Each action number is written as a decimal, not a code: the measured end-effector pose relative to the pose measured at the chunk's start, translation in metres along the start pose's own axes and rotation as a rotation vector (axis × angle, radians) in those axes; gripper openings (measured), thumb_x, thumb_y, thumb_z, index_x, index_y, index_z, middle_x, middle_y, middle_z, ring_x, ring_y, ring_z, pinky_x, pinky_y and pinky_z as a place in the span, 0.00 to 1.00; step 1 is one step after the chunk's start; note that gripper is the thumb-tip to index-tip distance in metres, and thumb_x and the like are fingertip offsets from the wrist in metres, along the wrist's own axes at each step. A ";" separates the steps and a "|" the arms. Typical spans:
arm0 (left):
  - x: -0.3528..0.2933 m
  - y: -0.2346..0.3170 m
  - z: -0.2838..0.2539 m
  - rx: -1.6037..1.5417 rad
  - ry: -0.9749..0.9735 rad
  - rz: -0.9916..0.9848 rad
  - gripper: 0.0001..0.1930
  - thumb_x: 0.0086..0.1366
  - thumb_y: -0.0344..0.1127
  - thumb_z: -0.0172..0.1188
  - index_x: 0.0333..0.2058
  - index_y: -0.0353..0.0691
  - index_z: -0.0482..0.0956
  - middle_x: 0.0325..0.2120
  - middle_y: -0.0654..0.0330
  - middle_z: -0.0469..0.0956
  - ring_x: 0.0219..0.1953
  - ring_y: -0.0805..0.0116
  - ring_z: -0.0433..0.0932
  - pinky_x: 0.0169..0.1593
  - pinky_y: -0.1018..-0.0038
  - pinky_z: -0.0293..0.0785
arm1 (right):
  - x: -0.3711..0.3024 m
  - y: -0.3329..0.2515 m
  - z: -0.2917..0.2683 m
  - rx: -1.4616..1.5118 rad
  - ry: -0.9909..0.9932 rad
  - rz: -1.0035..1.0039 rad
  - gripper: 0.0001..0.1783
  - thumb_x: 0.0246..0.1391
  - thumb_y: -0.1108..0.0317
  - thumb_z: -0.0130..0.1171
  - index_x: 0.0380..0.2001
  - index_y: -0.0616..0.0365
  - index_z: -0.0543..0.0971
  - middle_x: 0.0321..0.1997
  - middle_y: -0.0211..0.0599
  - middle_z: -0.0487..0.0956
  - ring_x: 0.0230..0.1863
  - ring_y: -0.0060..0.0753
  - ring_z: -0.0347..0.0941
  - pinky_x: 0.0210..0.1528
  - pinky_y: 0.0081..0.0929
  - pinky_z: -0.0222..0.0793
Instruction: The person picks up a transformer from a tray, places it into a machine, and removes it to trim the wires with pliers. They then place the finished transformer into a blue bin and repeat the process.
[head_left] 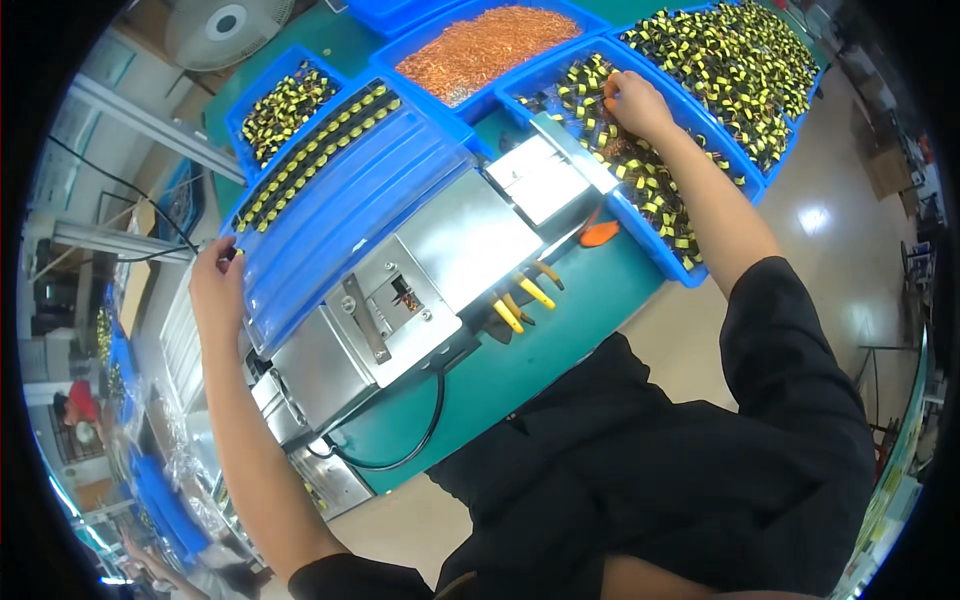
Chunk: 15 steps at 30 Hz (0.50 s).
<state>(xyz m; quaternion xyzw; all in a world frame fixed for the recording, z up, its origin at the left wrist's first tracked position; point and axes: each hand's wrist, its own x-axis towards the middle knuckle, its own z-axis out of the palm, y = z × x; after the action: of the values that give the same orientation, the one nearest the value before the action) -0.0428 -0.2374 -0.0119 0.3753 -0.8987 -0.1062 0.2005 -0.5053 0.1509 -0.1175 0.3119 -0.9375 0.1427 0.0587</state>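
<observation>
My left hand (217, 285) is at the left edge of a blue ribbed tray (350, 190). Its fingers pinch a small dark part with a bit of yellow, mostly hidden by the fingertips. Rows of small black-and-yellow components (318, 150) stand along the tray's far side. Over to the right, my right hand (640, 105) reaches into a blue bin (685, 277) of loose black-and-yellow components (655, 190). Its fingers are curled together, and what they hold, if anything, is hidden. Between the hands sits a metal bench machine (465, 240) with a small opening holding copper-coloured bits.
Yellow-handled pliers (520, 300) and an orange-handled tool (600, 234) lie by the machine's near side. A black cable (437, 420) loops over the green table (590, 320). Farther back are a bin of copper clippings (490, 45), more component bins (735, 75) and a fan (225, 25).
</observation>
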 end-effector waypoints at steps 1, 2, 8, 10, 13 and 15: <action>0.007 0.000 0.003 -0.029 -0.029 -0.016 0.17 0.59 0.30 0.61 0.49 0.39 0.80 0.36 0.54 0.80 0.35 0.63 0.78 0.44 0.69 0.74 | 0.000 0.001 0.000 0.005 -0.007 0.000 0.12 0.52 0.60 0.65 0.37 0.51 0.77 0.46 0.38 0.78 0.49 0.47 0.75 0.50 0.43 0.71; 0.012 -0.001 0.005 -0.058 -0.058 -0.031 0.17 0.59 0.30 0.62 0.49 0.39 0.80 0.37 0.54 0.81 0.35 0.64 0.78 0.44 0.69 0.74 | 0.000 0.001 0.000 0.003 -0.006 0.001 0.12 0.52 0.60 0.65 0.37 0.51 0.77 0.46 0.38 0.78 0.49 0.47 0.75 0.50 0.43 0.71; 0.026 0.004 0.020 -0.146 -0.123 0.058 0.19 0.59 0.29 0.61 0.50 0.39 0.79 0.39 0.55 0.81 0.36 0.67 0.78 0.45 0.70 0.74 | -0.002 -0.004 -0.001 0.000 -0.043 0.000 0.16 0.51 0.58 0.66 0.43 0.47 0.79 0.47 0.37 0.78 0.51 0.46 0.75 0.53 0.46 0.70; 0.028 0.007 0.022 -0.149 -0.144 0.090 0.19 0.59 0.30 0.61 0.51 0.39 0.79 0.40 0.56 0.81 0.36 0.68 0.77 0.46 0.70 0.74 | -0.004 -0.005 -0.001 0.002 -0.018 -0.036 0.16 0.50 0.58 0.66 0.43 0.48 0.79 0.48 0.37 0.77 0.53 0.46 0.74 0.54 0.47 0.69; 0.029 0.011 0.022 -0.202 -0.166 0.117 0.19 0.60 0.30 0.61 0.51 0.39 0.79 0.41 0.56 0.81 0.37 0.69 0.76 0.46 0.71 0.73 | -0.007 -0.007 -0.008 -0.005 -0.062 0.031 0.16 0.50 0.60 0.66 0.43 0.47 0.79 0.49 0.39 0.76 0.55 0.46 0.73 0.55 0.47 0.68; 0.031 0.008 0.026 -0.278 -0.184 0.134 0.18 0.61 0.30 0.61 0.51 0.39 0.79 0.42 0.56 0.81 0.37 0.69 0.76 0.46 0.71 0.73 | -0.011 -0.005 -0.003 -0.060 -0.015 0.014 0.21 0.50 0.57 0.68 0.48 0.45 0.79 0.54 0.40 0.74 0.56 0.47 0.73 0.57 0.47 0.67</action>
<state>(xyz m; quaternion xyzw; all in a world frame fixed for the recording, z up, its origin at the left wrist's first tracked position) -0.0792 -0.2534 -0.0241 0.2720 -0.9129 -0.2494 0.1742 -0.4937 0.1539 -0.1153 0.3044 -0.9440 0.1127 0.0597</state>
